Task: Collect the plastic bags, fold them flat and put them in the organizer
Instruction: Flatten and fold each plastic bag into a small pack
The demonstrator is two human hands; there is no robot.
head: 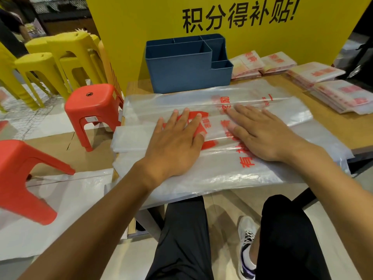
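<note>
From the head camera, I am pressing both palms flat on a clear plastic bag (232, 158) with red printing, which is lying spread across the near part of the wooden table (331, 128). My left hand (173, 142) is resting on the bag's left-centre, fingers straight and slightly spread, gripping nothing. My right hand (264, 134) is lying just beside it to the right, also with straight fingers, flat on the film. The two hands are close together but not touching.

The bag's long axis is running left to right across me, with one end overhanging the table's left edge and the other reaching toward the right edge. It looks already folded lengthwise into a band, so I am judging the coming fold to go end over end along that axis. The left end is lying nearer my left hand, the right end nearer my right.

The blue organizer (187, 67) is standing upright straight beyond the bag, at the table's far side against the yellow board (141, 17), slightly nearer my left hand. Stacks of folded bags (343, 96) are lying to the right of it. Red and yellow stools (92, 110) are standing on the floor to my left.
</note>
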